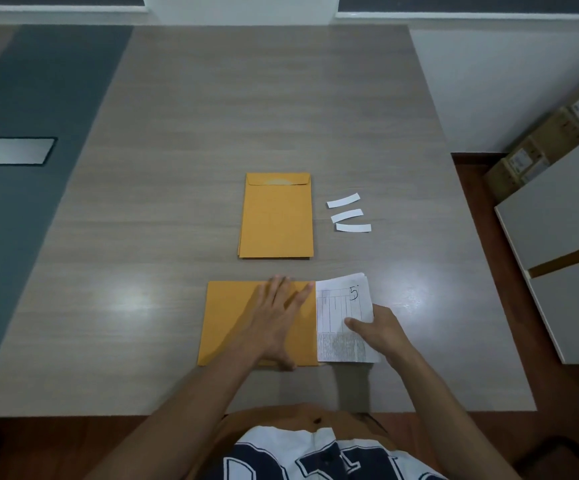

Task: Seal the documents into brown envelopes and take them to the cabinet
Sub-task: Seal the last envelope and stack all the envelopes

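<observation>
Brown envelope [232, 323] lies at 6 o'clock on the worktop [177, 133], left hand [274, 323] flat on it, fingers straight. Documents [341, 306] stick out its 3 o'clock end, pinched by the right hand [381, 332]. Envelope stack [277, 216] at 12.

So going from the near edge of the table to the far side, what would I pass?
Envelope lying sideways under the left hand, with the stack of documents half inside → three white paper strips → stack of upright brown envelopes, reaching farthest.

Grey wood-grain table [177, 133], envelope stack [276, 216], three white paper strips [347, 213], sideways envelope [232, 323] holding documents [341, 306]
</observation>
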A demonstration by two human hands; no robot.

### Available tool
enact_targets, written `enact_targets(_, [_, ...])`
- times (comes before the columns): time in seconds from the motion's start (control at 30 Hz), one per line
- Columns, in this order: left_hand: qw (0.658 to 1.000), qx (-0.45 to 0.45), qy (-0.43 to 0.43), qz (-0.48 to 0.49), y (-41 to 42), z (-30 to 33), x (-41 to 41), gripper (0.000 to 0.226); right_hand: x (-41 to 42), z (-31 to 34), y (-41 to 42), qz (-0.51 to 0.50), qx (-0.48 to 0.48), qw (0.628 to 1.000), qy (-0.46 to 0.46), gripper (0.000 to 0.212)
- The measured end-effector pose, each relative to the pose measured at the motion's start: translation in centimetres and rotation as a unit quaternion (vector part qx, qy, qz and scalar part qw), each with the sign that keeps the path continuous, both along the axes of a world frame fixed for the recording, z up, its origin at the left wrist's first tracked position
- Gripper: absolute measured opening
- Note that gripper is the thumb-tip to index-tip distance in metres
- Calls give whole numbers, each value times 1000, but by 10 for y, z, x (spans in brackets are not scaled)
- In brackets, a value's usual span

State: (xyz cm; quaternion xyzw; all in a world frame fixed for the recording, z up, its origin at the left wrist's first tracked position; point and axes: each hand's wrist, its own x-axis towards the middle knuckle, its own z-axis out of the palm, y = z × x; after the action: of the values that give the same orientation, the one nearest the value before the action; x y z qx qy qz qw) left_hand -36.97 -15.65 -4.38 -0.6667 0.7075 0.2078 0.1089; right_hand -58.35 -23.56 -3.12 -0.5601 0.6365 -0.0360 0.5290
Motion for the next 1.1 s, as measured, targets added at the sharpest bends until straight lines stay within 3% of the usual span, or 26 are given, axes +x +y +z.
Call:
enact_targets(0.2, [998,-15,-10,-53,-8,0,2,156,3,0,0,-10,-6,1000,15,30])
enact_targets(0.47, [995,-24,88,-26,-8,12,-10,147,26,7,9,38,4,999,17,39])
enact_targets(0.6, [995,-31,92,-11,-7,15,-3,146,14,16,-2,12,20,1000,-15,18])
enact_targets(0.9, [989,-70,124,-33,-11,29,-19,141,44,22,-7,55,70,996,-4,19])
enact_targets(1.1, [991,-66,108,33,-10,12,-14,136,49,14,-10,57,10,998,28,13])
